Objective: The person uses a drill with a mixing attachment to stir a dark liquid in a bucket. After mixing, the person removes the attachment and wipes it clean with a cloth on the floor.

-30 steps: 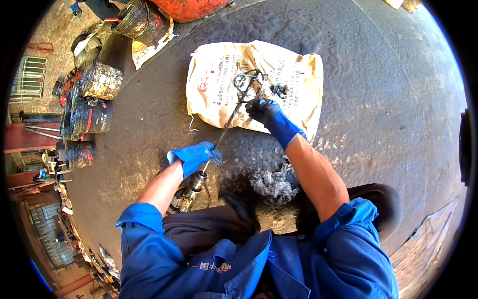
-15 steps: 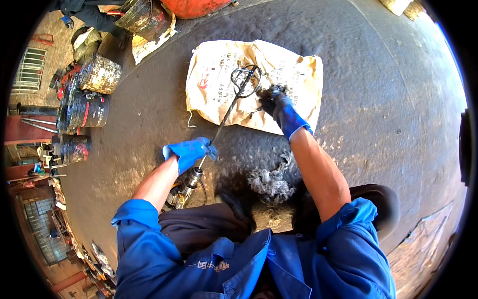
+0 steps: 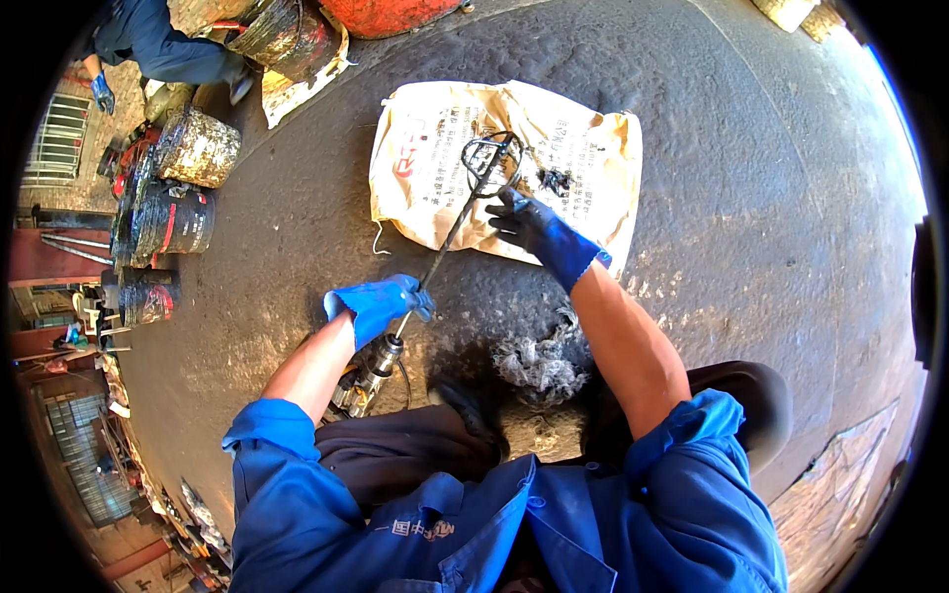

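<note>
My left hand (image 3: 388, 301), in a blue rubber glove, is closed around the shaft of a mixing paddle (image 3: 450, 237). The shaft runs from a power mixer (image 3: 368, 376) beside my left knee up to a ringed paddle head (image 3: 491, 163) coated in black. That head lies over a flattened cream sack (image 3: 425, 198) with print on it. My right hand (image 3: 539, 229), its blue glove blackened over the fingers, is just below the paddle head with fingers apart and nothing visible in them. A black sticky clump (image 3: 554, 181) sits on the sack beyond that hand.
Grey fibrous rags (image 3: 540, 366) lie on the dark ground between my knees. Stained buckets (image 3: 198, 148) and black pails (image 3: 173, 222) line the left side. Another person (image 3: 178, 49) in dark clothes is at the upper left, near a crusted drum (image 3: 282, 40) and a red container (image 3: 390, 12).
My right hand has drawn back toward me and opened, and the black clump now shows on the sack. My left hand stays on the shaft. The other person has come further into view.
</note>
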A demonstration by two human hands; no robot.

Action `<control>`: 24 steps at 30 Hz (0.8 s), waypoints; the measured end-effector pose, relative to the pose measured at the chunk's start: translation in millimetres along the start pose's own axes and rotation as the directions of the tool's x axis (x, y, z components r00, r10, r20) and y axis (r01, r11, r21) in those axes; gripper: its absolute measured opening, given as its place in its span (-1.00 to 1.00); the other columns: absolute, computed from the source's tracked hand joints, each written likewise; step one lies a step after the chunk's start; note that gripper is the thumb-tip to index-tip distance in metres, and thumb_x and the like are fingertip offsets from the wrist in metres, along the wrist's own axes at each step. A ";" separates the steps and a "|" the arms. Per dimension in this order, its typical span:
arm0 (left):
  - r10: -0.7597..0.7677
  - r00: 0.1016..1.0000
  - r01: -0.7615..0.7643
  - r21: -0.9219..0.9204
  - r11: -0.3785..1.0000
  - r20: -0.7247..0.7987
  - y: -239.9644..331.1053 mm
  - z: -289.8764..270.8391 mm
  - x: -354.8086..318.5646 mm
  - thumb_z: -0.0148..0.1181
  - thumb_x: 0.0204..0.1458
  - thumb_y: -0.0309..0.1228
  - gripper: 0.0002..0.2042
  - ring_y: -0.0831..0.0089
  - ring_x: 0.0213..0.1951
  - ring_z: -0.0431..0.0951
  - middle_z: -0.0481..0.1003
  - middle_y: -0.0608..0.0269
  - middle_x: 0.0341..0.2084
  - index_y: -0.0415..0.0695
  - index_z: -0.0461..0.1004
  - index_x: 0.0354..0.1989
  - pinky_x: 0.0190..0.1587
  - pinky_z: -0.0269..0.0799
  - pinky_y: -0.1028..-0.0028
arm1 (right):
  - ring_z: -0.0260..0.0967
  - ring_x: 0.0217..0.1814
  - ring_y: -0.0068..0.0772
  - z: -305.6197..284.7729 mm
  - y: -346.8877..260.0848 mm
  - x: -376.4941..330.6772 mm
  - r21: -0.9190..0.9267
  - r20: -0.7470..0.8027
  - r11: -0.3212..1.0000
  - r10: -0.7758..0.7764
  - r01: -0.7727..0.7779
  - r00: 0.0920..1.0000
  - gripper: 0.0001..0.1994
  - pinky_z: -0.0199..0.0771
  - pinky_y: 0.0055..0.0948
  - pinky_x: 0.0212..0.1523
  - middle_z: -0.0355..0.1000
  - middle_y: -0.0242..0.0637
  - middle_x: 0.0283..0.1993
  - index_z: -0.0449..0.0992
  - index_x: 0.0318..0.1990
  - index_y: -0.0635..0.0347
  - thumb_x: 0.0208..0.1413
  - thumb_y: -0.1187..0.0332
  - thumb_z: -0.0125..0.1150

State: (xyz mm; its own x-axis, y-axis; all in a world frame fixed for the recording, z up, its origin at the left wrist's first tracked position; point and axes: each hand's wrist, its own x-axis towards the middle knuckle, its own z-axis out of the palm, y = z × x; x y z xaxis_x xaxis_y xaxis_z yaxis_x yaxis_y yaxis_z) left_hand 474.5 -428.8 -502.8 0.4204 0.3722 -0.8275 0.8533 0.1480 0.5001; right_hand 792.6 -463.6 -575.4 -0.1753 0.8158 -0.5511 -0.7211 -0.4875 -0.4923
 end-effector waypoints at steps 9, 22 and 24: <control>-0.102 0.994 0.101 0.042 0.994 0.032 7.7 4.4 -3.2 0.13 0.18 -0.28 -0.77 0.41 -0.19 0.55 0.59 0.23 -0.26 -0.18 0.58 -0.18 -0.10 0.42 0.44 | 0.54 0.02 -0.18 32.5 9.4 14.7 0.324 0.118 0.932 -0.209 0.162 0.971 -0.72 0.54 -0.09 -0.01 0.56 -0.20 0.06 0.54 0.02 0.14 0.18 0.35 0.13; -0.138 0.989 0.138 0.000 0.990 0.060 23.6 -1.3 -7.0 0.14 0.19 -0.28 -0.66 0.32 -0.06 0.60 0.62 0.14 -0.13 -0.20 0.51 0.07 0.03 0.45 0.41 | 0.60 -0.12 -0.25 -25.3 -16.7 -14.5 -0.050 -0.342 0.993 -0.117 0.106 0.932 -0.78 0.53 -0.21 -0.03 0.64 -0.21 -0.11 0.61 -0.10 0.16 0.30 0.31 0.06; -0.088 0.995 0.088 -0.005 0.996 0.039 17.1 -4.2 -8.3 0.15 0.18 -0.31 -0.67 0.31 -0.08 0.61 0.62 0.12 -0.15 -0.22 0.52 0.04 0.02 0.46 0.40 | 0.60 -0.16 -0.33 -32.3 -26.5 -14.5 -0.019 -0.437 0.983 -0.170 0.180 0.883 -0.79 0.54 -0.26 -0.14 0.65 -0.25 -0.16 0.62 -0.11 0.12 0.30 0.33 0.04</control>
State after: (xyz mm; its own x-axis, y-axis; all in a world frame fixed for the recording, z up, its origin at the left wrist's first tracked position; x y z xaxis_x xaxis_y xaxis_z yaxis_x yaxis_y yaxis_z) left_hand 484.3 -425.5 -486.3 0.3554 0.3222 -0.8775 0.8853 0.1851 0.4265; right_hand 836.0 -472.5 -576.2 0.2613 0.6672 -0.6975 -0.7276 -0.3387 -0.5965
